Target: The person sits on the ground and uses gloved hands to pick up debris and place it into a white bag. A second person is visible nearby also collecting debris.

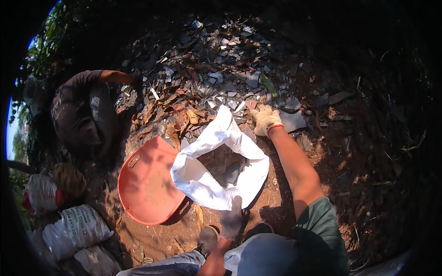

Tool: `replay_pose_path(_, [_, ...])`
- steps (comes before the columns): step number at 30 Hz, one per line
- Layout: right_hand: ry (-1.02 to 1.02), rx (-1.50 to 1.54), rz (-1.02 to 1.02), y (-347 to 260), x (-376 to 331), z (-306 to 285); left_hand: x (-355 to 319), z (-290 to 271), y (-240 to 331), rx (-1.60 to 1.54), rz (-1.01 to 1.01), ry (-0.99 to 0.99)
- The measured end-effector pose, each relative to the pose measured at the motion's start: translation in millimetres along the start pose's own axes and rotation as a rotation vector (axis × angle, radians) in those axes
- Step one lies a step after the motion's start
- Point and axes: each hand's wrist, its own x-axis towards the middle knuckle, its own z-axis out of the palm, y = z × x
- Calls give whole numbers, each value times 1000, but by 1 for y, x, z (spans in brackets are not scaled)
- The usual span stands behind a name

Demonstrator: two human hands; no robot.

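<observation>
A white woven sack (221,133) stands on the ground in front of me with its mouth spread wide. Inside it lie some dark, flat pieces (231,174). My left hand (231,221), in a dark grey glove, grips the sack's near rim, with fingers over the edge. Beyond the sack and to its right, my right hand (265,118), in a cream glove with a red cuff, reaches down among broken shards. Its fingers are curled, and a reddish-brown piece (251,104) shows at the fingertips; whether they hold it is unclear. A large pale shard (292,120) lies beside this hand.
An orange plastic scoop-shaped basin (152,184) lies left of the sack. Shards and dry leaves (221,78) cover the ground ahead. At far left another person (85,110) crouches, reaching toward the pile. Filled white sacks (78,230) rest at lower left.
</observation>
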Motion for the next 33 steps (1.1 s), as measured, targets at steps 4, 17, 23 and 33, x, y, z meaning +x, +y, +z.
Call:
replay_pose_path(4, [-218, -140, -17, -3, 15, 8, 14, -9, 3, -943, -592, 101])
replay_pose_path(17, [-316, -229, 134, -16, -8, 14, 61, -74, -32, -498, -812, 126])
replay_pose_path(23, [-121, 29, 112, 12, -38, -3, 68, -120, 6, -746, -542, -239])
replay_pose_path(33, [539, 570, 323, 89, -67, -17, 76, -79, 5, -760, -324, -232])
